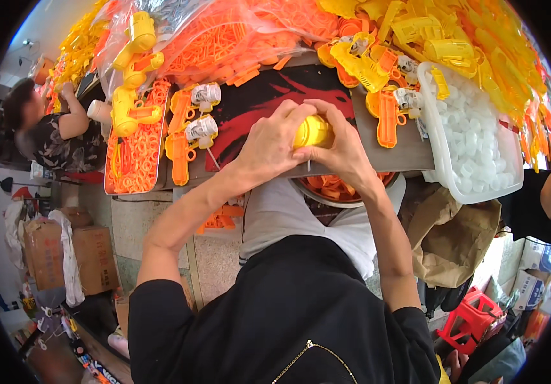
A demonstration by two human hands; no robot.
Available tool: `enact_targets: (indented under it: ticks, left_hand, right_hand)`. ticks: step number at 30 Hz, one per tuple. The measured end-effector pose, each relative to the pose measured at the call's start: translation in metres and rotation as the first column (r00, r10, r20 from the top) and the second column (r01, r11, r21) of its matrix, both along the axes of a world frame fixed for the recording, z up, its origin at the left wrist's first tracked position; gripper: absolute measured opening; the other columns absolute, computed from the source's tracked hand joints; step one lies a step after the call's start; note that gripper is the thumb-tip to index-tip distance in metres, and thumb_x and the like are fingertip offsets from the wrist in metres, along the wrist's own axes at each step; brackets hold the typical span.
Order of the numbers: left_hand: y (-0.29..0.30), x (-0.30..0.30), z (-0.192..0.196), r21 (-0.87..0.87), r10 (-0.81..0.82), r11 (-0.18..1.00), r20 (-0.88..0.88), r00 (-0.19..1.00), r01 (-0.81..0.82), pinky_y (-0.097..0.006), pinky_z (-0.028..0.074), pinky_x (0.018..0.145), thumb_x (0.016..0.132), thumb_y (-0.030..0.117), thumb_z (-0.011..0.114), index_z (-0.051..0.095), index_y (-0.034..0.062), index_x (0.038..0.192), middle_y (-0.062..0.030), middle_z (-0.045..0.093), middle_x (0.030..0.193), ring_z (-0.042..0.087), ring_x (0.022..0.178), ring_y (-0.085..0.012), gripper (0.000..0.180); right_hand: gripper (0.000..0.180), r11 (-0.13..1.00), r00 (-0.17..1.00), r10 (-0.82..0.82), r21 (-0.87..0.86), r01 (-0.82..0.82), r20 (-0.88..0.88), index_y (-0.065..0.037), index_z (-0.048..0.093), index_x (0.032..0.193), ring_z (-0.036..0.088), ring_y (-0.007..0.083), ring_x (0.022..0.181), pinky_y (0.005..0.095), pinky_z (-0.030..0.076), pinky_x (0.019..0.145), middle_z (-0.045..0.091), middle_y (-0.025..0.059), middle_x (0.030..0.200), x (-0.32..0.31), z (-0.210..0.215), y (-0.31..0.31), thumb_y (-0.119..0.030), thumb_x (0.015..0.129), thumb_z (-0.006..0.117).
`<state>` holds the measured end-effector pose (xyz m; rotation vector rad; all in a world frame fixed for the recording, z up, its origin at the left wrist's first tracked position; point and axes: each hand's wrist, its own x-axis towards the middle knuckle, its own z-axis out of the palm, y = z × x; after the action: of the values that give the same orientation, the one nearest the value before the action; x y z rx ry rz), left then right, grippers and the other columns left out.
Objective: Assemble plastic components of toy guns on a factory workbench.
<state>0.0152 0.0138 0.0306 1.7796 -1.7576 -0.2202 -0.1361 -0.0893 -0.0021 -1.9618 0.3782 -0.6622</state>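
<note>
Above the near edge of the workbench, my left hand [267, 142] and my right hand [340, 144] are both closed around a rounded yellow plastic shell [314, 132]. Fingers wrap it from either side and hide much of it. A thin light-coloured pin or stem [308, 166] shows just below the shell. Beyond my hands lies a black and red mat [240, 104]. Left of it rest orange toy-gun bodies [179, 153] with clear cylinders [202, 130] attached. Another orange toy-gun body [387, 118] lies to the right.
A tray [106, 168] of orange rings and assembled yellow pieces [125, 110] stand left. At right is a white bin [464, 196] of translucent caps. Orange and yellow parts [442, 38] heap at the back. A bowl [346, 205] of orange pieces sits below the bench edge. A co-worker [51, 131] sits far left.
</note>
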Motion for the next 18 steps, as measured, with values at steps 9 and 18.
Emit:
enact_targets:
  ticks: [9,18]
  left_hand:
    - [0.023,0.031,0.051,0.056,-0.06,0.996,-0.241,0.969,0.076,-0.035,0.054,0.085,0.067,0.016,0.089,0.055,0.0053,0.115,-0.0108,0.067,0.1,0.069,0.093,-0.0247,0.06]
    - [0.02,0.028,0.047,0.073,-0.022,0.996,-0.389,0.921,0.055,-0.029,0.055,0.08,0.074,0.012,0.083,0.057,0.0036,0.122,-0.0086,0.071,0.103,0.068,0.091,-0.0122,0.056]
  right_hand:
    - [0.073,0.985,0.999,0.021,0.174,-0.015,-0.033,-0.003,0.053,0.135,0.06,0.022,0.115,0.0358,0.049,0.097,0.065,0.0087,0.122,-0.025,0.045,-0.008,-0.013,0.071,0.088]
    - [0.068,0.954,0.968,-0.058,0.299,-0.017,0.242,-0.003,0.043,0.147,0.059,0.024,0.122,0.041,0.044,0.105,0.063,0.0138,0.128,-0.025,0.044,-0.004,-0.021,0.09,0.076]
